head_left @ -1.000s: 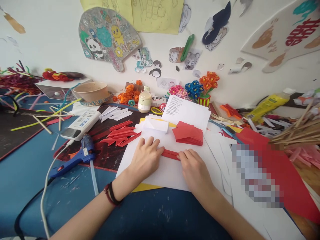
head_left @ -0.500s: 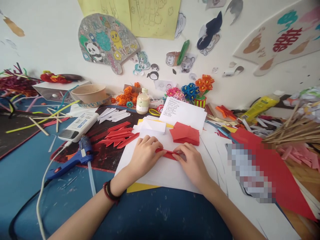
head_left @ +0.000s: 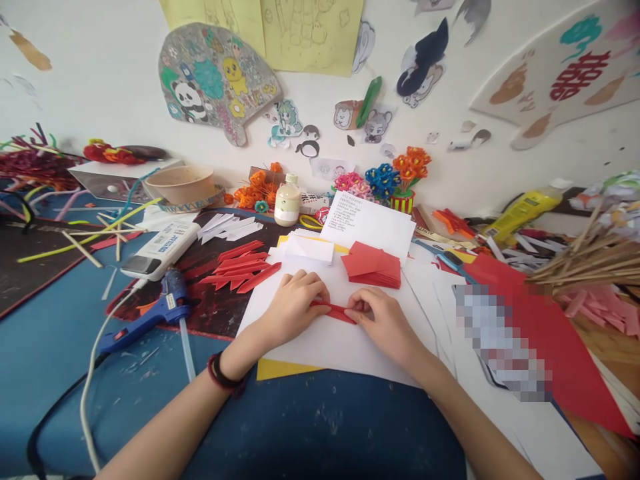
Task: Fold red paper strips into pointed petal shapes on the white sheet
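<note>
Between my two hands a narrow folded red paper strip (head_left: 338, 312) lies low over white paper (head_left: 310, 347). My left hand (head_left: 297, 303) pinches its left end with thumb and fingers. The right end is pinched by my right hand (head_left: 377, 317). Just behind my hands sits a stack of red paper pieces (head_left: 373, 265), with folded white paper (head_left: 309, 251) to its left. Several folded red strips (head_left: 240, 267) are piled left of my left hand.
A blue glue gun (head_left: 150, 323) and a white power strip (head_left: 163, 250) with its cable lie at left. Behind stand a bottle (head_left: 287, 201), a bowl (head_left: 181, 185) and paper flowers (head_left: 383, 181). At right are a phone (head_left: 500, 347), red sheet (head_left: 565, 360) and wooden sticks (head_left: 575, 257).
The red strip between my hands looks narrower and flatter, with my fingers still at both ends. The whole view has shifted slightly.
</note>
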Demonstrator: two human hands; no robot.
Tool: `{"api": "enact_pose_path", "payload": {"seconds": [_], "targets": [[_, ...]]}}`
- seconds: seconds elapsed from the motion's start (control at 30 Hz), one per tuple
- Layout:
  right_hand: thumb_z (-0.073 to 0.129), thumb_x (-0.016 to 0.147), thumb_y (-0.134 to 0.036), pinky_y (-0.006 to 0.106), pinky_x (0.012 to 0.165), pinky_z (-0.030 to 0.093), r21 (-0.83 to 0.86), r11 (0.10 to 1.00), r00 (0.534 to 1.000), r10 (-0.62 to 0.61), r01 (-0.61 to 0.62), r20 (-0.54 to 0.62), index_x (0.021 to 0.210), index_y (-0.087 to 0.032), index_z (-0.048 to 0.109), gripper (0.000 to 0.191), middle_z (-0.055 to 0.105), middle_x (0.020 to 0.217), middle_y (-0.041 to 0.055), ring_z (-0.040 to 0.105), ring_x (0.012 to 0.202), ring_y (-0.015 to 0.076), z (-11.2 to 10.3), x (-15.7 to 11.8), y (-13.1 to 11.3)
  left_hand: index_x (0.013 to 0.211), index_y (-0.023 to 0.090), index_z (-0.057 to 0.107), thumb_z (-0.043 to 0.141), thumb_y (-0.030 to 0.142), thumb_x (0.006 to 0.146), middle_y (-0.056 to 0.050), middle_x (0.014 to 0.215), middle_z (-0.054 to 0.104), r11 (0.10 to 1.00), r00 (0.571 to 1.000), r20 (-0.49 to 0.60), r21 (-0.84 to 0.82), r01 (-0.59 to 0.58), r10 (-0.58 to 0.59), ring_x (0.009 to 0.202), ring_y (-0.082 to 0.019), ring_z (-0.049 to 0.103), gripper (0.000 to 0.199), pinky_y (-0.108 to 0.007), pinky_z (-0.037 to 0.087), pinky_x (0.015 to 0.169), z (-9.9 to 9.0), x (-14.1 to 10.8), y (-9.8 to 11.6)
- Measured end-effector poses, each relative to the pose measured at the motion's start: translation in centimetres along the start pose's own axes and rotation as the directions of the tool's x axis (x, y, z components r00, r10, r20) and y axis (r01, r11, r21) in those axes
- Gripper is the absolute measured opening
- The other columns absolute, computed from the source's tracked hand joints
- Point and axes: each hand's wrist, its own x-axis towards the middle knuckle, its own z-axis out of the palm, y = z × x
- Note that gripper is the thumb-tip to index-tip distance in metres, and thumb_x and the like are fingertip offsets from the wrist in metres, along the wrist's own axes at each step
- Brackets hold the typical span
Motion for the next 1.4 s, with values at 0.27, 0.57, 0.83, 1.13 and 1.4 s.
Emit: {"api": "enact_pose_path", "payload": {"seconds": [0.27, 0.57, 0.83, 1.13, 1.4], "targets": [[0.048, 0.091, -0.007, 0.034, 0.074, 0.046, -0.290, 0.900, 0.942, -0.333, 0.327, 0.029, 0.090, -0.016, 0.061, 0.016, 0.061, 0.086, 0.0061, 0.054, 0.084, 0.0201, -0.2, -0.7, 0.1, 0.085, 0.017, 0.059, 0.044, 0.018, 0.096, -0.002, 0.081, 0.058, 0.925, 0.964, 0.011, 0.278, -0.260, 0.267, 0.079, -0.017, 0.047, 0.019, -0.032, 0.031, 0.069, -0.7, -0.2, 0.1], [0.045, 0.091, -0.005, 0.033, 0.068, 0.046, -0.528, 0.680, 0.833, -0.544, 0.508, 0.100, 0.088, -0.010, 0.064, 0.020, 0.060, 0.082, 0.0088, 0.052, 0.076, 0.0192, 0.4, -1.4, -0.6, 0.084, 0.016, 0.058, 0.042, 0.019, 0.097, -0.004, 0.082, 0.055, 0.795, 0.896, 0.118, 0.423, -0.435, 0.427, 0.079, -0.019, 0.046, 0.021, -0.033, 0.033, 0.069, -1.6, -0.6, -0.4], [0.044, 0.095, -0.014, 0.031, 0.070, 0.046, -0.457, 0.815, 0.920, -0.392, 0.357, 0.020, 0.091, -0.013, 0.061, 0.018, 0.058, 0.083, 0.0075, 0.055, 0.079, 0.0189, 1.2, -1.4, -0.2, 0.081, 0.012, 0.057, 0.042, 0.008, 0.093, -0.006, 0.080, 0.055, 0.705, 0.861, 0.161, 0.513, -0.490, 0.482, 0.074, -0.020, 0.047, 0.020, -0.034, 0.034, 0.065, -1.1, -0.7, -0.1], [0.055, 0.091, -0.023, 0.025, 0.061, 0.045, 0.045, 0.989, 0.979, -0.134, 0.143, -0.156, 0.081, -0.019, 0.063, 0.013, 0.062, 0.068, -0.0007, 0.056, 0.060, 0.0119, 1.3, -1.4, -0.5, 0.085, 0.017, 0.065, 0.049, 0.026, 0.095, -0.001, 0.075, 0.065, 0.974, 0.971, -0.099, -0.051, -0.222, 0.216, 0.075, -0.016, 0.055, 0.021, -0.027, 0.039, 0.069, 0.0, -0.8, 0.5], [0.063, 0.082, -0.037, 0.023, 0.040, 0.041, 0.440, 0.867, 0.972, 0.227, -0.233, 0.066, 0.070, -0.016, 0.065, 0.024, 0.063, 0.058, 0.0018, 0.054, 0.043, 0.0118, 0.9, -0.9, -0.8, 0.067, 0.017, 0.067, 0.058, 0.025, 0.088, 0.003, 0.058, 0.065, 0.888, 0.997, 0.030, -0.454, 0.075, -0.068, 0.051, -0.007, 0.052, 0.025, -0.018, 0.037, 0.056, -0.7, -0.6, 0.4]]}}
